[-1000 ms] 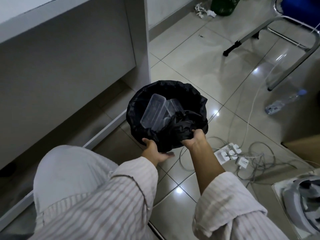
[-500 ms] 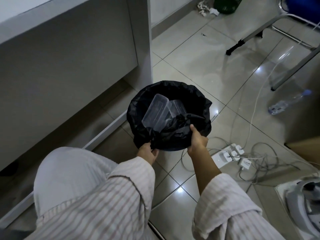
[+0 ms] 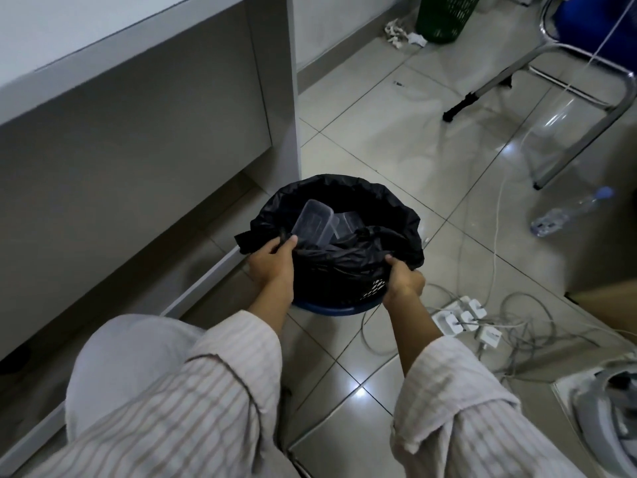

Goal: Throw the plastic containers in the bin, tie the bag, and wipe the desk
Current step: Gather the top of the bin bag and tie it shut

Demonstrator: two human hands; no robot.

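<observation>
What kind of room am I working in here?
Probably an office or workroom: a white desk, a metal-framed chair, and a power strip with tangled cables on the tiled floor.

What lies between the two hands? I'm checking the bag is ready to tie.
Head view: gathered black bag stretches between the left hand and right hand, both gripping its edge.

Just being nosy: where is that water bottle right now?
The water bottle lies on its side on the tiled floor at the right, beyond the tangle of cables and near the chair leg.

Both hands (image 3: 272,262) grip black bag (image 3: 348,260); containers (image 3: 312,222) inside, apparently two.
</observation>
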